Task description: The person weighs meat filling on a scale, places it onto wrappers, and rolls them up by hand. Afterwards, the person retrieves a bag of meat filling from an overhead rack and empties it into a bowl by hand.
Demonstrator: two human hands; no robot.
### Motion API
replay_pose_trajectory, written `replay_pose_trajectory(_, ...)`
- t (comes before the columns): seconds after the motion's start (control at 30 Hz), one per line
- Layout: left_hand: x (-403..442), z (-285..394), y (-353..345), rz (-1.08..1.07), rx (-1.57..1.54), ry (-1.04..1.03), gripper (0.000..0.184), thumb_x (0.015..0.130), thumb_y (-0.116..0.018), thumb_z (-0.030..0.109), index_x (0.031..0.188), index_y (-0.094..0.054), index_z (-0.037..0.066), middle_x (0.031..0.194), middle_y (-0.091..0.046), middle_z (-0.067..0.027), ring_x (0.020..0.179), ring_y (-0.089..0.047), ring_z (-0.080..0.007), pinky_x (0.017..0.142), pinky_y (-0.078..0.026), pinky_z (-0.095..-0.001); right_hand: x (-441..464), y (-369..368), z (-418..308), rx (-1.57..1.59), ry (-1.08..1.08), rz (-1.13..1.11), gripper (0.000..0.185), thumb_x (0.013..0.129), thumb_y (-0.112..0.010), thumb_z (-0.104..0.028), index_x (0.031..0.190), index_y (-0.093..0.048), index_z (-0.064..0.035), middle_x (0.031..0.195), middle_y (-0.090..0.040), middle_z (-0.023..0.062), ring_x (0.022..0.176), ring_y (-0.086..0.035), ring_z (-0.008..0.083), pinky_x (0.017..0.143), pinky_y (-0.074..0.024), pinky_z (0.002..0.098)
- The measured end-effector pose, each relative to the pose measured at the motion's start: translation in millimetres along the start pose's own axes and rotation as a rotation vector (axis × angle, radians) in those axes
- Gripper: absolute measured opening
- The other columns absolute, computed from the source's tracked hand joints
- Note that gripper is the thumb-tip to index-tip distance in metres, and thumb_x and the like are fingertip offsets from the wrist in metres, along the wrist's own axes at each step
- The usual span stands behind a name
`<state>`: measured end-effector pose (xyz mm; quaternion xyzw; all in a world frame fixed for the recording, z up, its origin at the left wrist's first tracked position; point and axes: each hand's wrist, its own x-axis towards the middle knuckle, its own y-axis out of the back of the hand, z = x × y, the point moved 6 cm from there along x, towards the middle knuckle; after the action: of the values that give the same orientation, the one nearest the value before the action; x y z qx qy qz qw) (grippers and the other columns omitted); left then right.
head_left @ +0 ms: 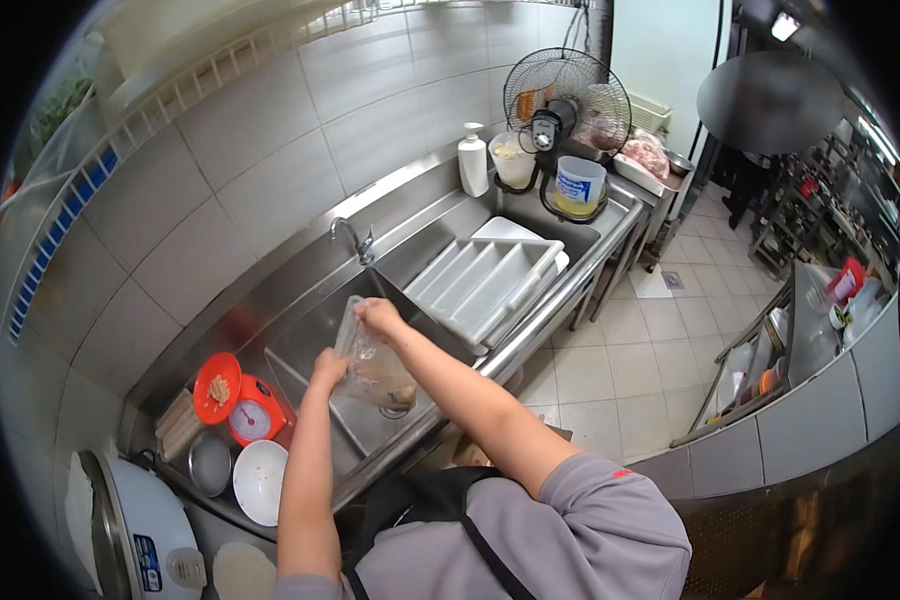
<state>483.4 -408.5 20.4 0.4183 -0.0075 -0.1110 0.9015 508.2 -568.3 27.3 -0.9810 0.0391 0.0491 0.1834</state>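
Over the left sink basin (315, 320), a clear plastic bag (375, 372) hangs between my two hands. Something brownish lies in its lower part, too blurred to name. My right hand (378, 316) is closed on the bag's upper edge. Lower down and to the left, my left hand (329, 368) grips the bag's side, its fingers partly hidden. Behind the hands stands a chrome tap (353, 240). Left of the basin, a red kitchen scale (255, 412) has a red pan (216, 387) with pale brown food in it.
A grey-white divided tray (485, 285) lies across the right basin. Beyond it stand a black fan (567, 105), a white pump bottle (473, 165) and a plastic tub (579, 182). A white bowl (261, 483) and a rice cooker (145, 520) are at lower left. A person stands far right.
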Motion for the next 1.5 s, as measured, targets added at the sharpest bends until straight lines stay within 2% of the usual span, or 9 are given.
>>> replay_pose_trajectory(0.13, -3, -8, 3, 0.025, 0.156, 0.088, 0.025, 0.074, -0.064, 0.018, 0.086, -0.064, -0.004, 0.081, -0.064, -0.0132, 0.076, -0.061, -0.0248, 0.065, -0.048, -0.0354, -17, -2, 18, 0.034, 0.016, -0.142, 0.016, 0.084, -0.06, -0.02, 0.081, -0.061, -0.0041, 0.07, -0.057, 0.002, 0.064, -0.053, 0.0125, 0.063, -0.0437, 0.0262)
replay_pose_trajectory(0.23, -7, -27, -6, 0.014, -0.601, 0.242, 0.02, 0.073, -0.062, 0.008, 0.09, -0.063, -0.002, 0.078, -0.063, -0.0101, 0.069, -0.061, -0.021, 0.06, -0.048, -0.0331, -63, 15, -2, -0.087, 0.056, -0.311, 0.028, 0.083, -0.062, -0.024, 0.104, -0.059, -0.0056, 0.092, -0.059, 0.0072, 0.088, -0.054, 0.0145, 0.08, -0.0413, 0.0295)
replay_pose_trajectory(0.43, -33, 23, 60, 0.036, -0.838, 0.195, 0.016, 0.074, -0.06, 0.003, 0.09, -0.062, 0.002, 0.07, -0.059, -0.0052, 0.057, -0.056, -0.0144, 0.05, -0.046, -0.0296, -81, 46, 62, 0.124, -0.619, -0.304, 0.107, 0.068, -0.039, -0.08, 0.141, -0.006, -0.0097, 0.144, -0.001, 0.0245, 0.132, -0.008, 0.0424, 0.101, -0.0082, 0.0612)
replay_pose_trajectory(0.5, -32, 37, 90, -0.012, -0.839, 0.057, 0.011, 0.077, -0.057, 0.004, 0.087, -0.062, 0.002, 0.07, -0.059, -0.004, 0.056, -0.055, -0.0126, 0.047, -0.045, -0.0291, -90, 21, 94, 0.119, -0.947, -0.115, 0.091, 0.074, -0.045, -0.07, 0.139, -0.021, -0.0108, 0.134, -0.034, 0.0186, 0.122, -0.036, 0.0331, 0.095, -0.0319, 0.0555)
replay_pose_trajectory(0.7, -92, 129, 144, -0.066, -0.746, -0.158, 0.014, 0.083, -0.058, 0.014, 0.089, -0.064, 0.002, 0.084, -0.063, -0.0024, 0.074, -0.058, -0.0097, 0.068, -0.046, -0.0241, -77, -74, 39, 1.067, -0.416, -0.689, 0.056, 0.084, -0.045, -0.055, 0.116, -0.053, -0.0094, 0.112, -0.057, 0.0104, 0.103, -0.055, 0.0268, 0.085, -0.0453, 0.0479)
replay_pose_trajectory(0.87, -101, 121, 161, 0.066, -0.666, -0.547, 0.015, 0.082, -0.058, 0.012, 0.092, -0.064, 0.003, 0.094, -0.058, -0.0005, 0.078, -0.053, -0.0076, 0.071, -0.042, -0.0201, -63, -70, 21, 1.078, -0.283, -0.582, 0.042, 0.085, -0.054, -0.037, 0.118, -0.05, -0.0113, 0.115, -0.056, 0.0084, 0.103, -0.055, 0.0259, 0.091, -0.0439, 0.0407)
replay_pose_trajectory(1.17, -61, 81, 148, 0.196, -1.035, -0.308, 0.026, 0.085, -0.051, 0.008, 0.109, -0.056, -0.001, 0.108, -0.058, -0.0098, 0.09, -0.059, -0.0172, 0.08, -0.047, -0.0293, -63, -53, 30, 1.052, -0.173, -0.451, 0.042, 0.084, -0.057, -0.031, 0.117, -0.05, -0.0059, 0.115, -0.056, 0.012, 0.104, -0.055, 0.0252, 0.091, -0.0441, 0.0411)
replay_pose_trajectory(1.37, 0, 43, 124, 0.119, -0.806, -0.012, 0.021, 0.091, -0.04, 0.017, 0.084, -0.057, 0.008, 0.083, -0.057, -0.0048, 0.075, -0.057, -0.0152, 0.069, -0.048, -0.0303, -81, -41, 33, 1.098, -0.212, -0.416, 0.046, 0.083, -0.056, -0.034, 0.118, -0.05, -0.0039, 0.118, -0.054, 0.0126, 0.107, -0.053, 0.0261, 0.093, -0.0422, 0.0433)
replay_pose_trajectory(1.5, 58, 16, 110, -0.084, 0.01, -0.361, 0.022, 0.087, -0.04, 0.011, 0.098, -0.058, 0.004, 0.093, -0.06, -0.0068, 0.082, -0.057, -0.0171, 0.073, -0.049, -0.0356, -83, -53, 30, 1.029, -0.238, -0.494, 0.046, 0.085, -0.054, -0.032, 0.122, -0.046, -0.0048, 0.12, -0.052, 0.0143, 0.108, -0.052, 0.0302, 0.092, -0.0425, 0.0488)
